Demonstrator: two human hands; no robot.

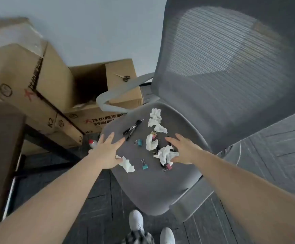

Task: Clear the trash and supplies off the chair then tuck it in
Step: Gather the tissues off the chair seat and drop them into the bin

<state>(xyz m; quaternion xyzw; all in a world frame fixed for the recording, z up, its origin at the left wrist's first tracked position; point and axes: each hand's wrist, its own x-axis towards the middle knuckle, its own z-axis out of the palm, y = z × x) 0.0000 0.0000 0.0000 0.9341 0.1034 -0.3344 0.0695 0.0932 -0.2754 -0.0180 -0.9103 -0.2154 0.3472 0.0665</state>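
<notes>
Head | chair (153,191) | tissues (155,114): 6 | pens (132,128): 2 | clips (139,142): 4

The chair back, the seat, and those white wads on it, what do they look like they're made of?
Chair back: grey mesh, light showing through its ribbed weave. Seat: probably matte grey fabric over padding. White wads: likely tissue or paper, crumpled into soft creases.

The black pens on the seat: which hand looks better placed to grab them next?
Probably the left hand. Its spread fingertips reach almost to the black pens, with nothing between. The right hand is across the seat, over a crumpled tissue.
</notes>
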